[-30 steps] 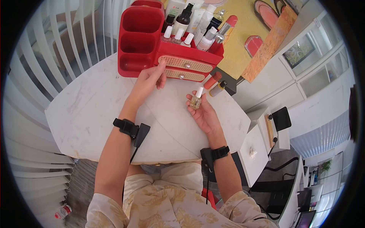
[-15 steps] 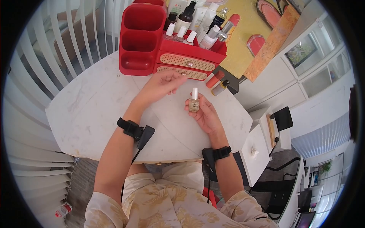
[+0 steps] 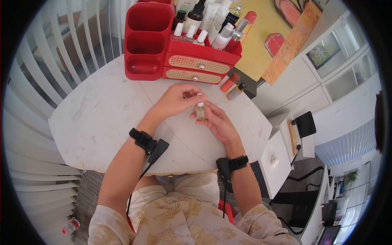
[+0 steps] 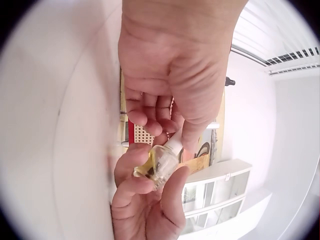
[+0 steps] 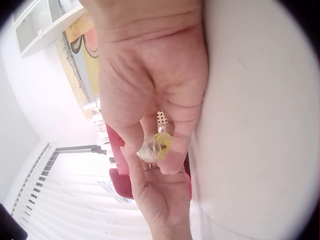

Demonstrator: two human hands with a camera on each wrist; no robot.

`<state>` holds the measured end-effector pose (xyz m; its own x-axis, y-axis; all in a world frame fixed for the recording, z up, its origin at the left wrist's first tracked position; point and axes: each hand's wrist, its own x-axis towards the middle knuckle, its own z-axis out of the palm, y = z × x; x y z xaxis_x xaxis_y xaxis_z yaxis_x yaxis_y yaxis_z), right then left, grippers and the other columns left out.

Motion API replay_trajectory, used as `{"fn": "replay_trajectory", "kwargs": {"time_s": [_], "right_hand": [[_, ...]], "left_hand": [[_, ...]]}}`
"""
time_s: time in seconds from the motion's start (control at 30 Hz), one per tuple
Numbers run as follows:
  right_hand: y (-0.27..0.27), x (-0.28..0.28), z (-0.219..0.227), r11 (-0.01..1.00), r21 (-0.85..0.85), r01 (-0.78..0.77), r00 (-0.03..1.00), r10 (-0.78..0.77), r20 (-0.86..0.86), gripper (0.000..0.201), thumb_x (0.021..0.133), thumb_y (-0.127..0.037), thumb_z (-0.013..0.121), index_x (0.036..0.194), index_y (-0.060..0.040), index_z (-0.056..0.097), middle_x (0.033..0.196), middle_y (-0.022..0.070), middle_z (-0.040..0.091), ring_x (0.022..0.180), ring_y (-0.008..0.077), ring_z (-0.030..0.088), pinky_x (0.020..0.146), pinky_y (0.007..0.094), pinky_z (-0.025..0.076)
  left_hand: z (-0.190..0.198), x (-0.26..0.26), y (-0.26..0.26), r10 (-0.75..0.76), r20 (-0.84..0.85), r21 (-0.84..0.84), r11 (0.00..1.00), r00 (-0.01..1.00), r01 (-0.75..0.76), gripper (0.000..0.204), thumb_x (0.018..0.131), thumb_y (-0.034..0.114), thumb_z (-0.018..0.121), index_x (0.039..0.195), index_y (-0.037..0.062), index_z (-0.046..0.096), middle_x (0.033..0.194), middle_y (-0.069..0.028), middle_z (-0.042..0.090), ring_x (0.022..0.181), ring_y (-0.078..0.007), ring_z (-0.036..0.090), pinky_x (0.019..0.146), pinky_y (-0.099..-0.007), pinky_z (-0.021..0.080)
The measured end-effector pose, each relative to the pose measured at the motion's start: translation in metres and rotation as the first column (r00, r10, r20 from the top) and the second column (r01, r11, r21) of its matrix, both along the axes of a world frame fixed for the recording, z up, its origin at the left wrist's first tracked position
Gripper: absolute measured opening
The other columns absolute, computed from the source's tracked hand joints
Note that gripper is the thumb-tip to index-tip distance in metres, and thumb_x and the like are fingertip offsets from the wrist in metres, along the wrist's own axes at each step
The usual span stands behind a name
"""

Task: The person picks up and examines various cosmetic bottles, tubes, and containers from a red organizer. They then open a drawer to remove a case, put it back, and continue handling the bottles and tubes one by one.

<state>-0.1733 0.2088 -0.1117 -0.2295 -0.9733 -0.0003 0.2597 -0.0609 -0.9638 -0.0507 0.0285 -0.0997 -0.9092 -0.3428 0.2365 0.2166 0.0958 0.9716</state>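
Observation:
In the head view my right hand holds a small clear nail polish bottle with yellowish contents, upright above the table. From the left, my left hand reaches over and pinches its white cap between thumb and fingers. The left wrist view shows the right thumb and fingers around the glass body, the cap pointing up toward the left hand. Seen from the right wrist, the bottle's base faces the camera, and the cap is mostly hidden behind it.
A red organizer with two drawers stands at the back, filled with bottles and tubes, including several white-capped polish bottles. Right of it on the marble table stand an orange-red tube and a small dark-capped bottle.
My left hand has moved from the organizer's drawers down and right to the bottle, and now grips the cap. My right hand has brought the bottle slightly left and turned it upright.

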Motion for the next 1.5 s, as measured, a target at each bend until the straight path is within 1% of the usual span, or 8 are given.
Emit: {"fn": "replay_trajectory", "kwargs": {"time_s": [0.23,0.53,0.73,0.77,0.93,1.03,1.17,1.5], "right_hand": [[-0.001,0.002,0.004,0.999,0.004,-0.034,0.999,0.034,-0.004,0.045,0.108,-0.027,0.053,0.146,-0.0028,0.049,0.133,0.0100,0.064,0.121,0.0212,0.063,0.101,0.0347,0.050],[-0.002,0.003,0.003,0.999,-0.008,-0.039,0.999,0.039,-0.006,0.042,0.106,-0.021,0.057,0.143,-0.0019,0.051,0.136,0.0122,0.062,0.123,0.0218,0.062,0.102,0.0354,0.050],[-0.002,0.011,0.008,0.984,0.011,0.175,0.984,-0.175,-0.036,0.046,0.096,-0.011,0.072,0.138,-0.0032,0.055,0.124,0.0060,0.066,0.113,0.0177,0.065,0.098,0.0318,0.051],[-0.001,0.010,0.011,0.976,0.024,0.218,0.970,-0.214,-0.118,0.045,0.095,-0.011,0.073,0.136,-0.0029,0.058,0.121,0.0050,0.067,0.110,0.0164,0.066,0.097,0.0312,0.051],[0.014,-0.006,0.028,0.880,0.050,0.472,0.800,-0.404,-0.444,0.037,0.090,-0.011,0.078,0.123,-0.0013,0.067,0.110,0.0026,0.071,0.095,0.0117,0.065,0.091,0.0279,0.052],[0.029,-0.035,0.018,0.810,-0.081,0.581,0.605,-0.496,-0.623,0.034,0.088,-0.010,0.079,0.119,-0.0001,0.069,0.105,0.0042,0.073,0.091,0.0111,0.067,0.086,0.0262,0.053],[0.047,-0.057,0.027,0.705,-0.093,0.703,0.383,-0.486,-0.785,0.033,0.086,-0.008,0.079,0.115,0.0041,0.070,0.095,0.0080,0.075,0.085,0.0109,0.069,0.081,0.0252,0.054],[0.051,-0.080,0.028,0.662,-0.094,0.744,0.266,-0.422,-0.867,0.030,0.085,-0.009,0.080,0.110,0.0046,0.071,0.094,0.0098,0.076,0.085,0.0127,0.072,0.080,0.0261,0.056]], "left_hand": [[0.001,0.000,-0.001,0.019,0.053,-0.001,1.000,0.998,-0.019,0.021,0.095,0.021,0.075,0.100,0.0015,0.073,0.083,0.0010,0.069,0.073,-0.0055,0.060,0.067,-0.0221,0.049],[0.002,0.001,-0.002,0.029,0.052,0.054,0.998,0.998,-0.032,0.028,0.092,0.029,0.078,0.095,0.0016,0.073,0.079,-0.0002,0.070,0.071,-0.0061,0.061,0.065,-0.0228,0.048],[-0.001,-0.005,-0.003,0.057,0.019,0.087,0.995,0.998,-0.059,0.028,0.096,0.031,0.074,0.094,0.0033,0.070,0.076,0.0032,0.064,0.067,-0.0045,0.055,0.061,-0.0225,0.045],[-0.001,-0.004,-0.004,0.051,0.027,0.081,0.995,0.998,-0.053,0.028,0.098,0.031,0.071,0.095,0.0039,0.070,0.077,0.0039,0.063,0.066,-0.0042,0.053,0.060,-0.0221,0.043],[0.001,-0.001,-0.005,0.055,0.042,0.089,0.994,0.998,-0.059,0.029,0.101,0.034,0.067,0.096,0.0053,0.068,0.074,0.0056,0.058,0.065,-0.0039,0.050,0.059,-0.0214,0.040],[0.003,0.000,-0.005,0.062,0.044,0.075,0.995,0.997,-0.065,0.029,0.101,0.034,0.067,0.094,0.0056,0.068,0.073,0.0055,0.057,0.065,-0.0042,0.050,0.059,-0.0213,0.040],[0.007,0.001,-0.005,0.068,0.079,0.063,0.995,0.995,-0.073,0.030,0.101,0.035,0.067,0.093,0.0057,0.068,0.072,0.0053,0.057,0.064,-0.0045,0.050,0.060,-0.0215,0.040],[0.003,0.000,-0.008,0.052,0.069,0.049,0.997,0.996,-0.056,0.031,0.101,0.035,0.066,0.092,0.0052,0.067,0.071,0.0045,0.057,0.064,-0.0048,0.051,0.061,-0.0219,0.041]]}}
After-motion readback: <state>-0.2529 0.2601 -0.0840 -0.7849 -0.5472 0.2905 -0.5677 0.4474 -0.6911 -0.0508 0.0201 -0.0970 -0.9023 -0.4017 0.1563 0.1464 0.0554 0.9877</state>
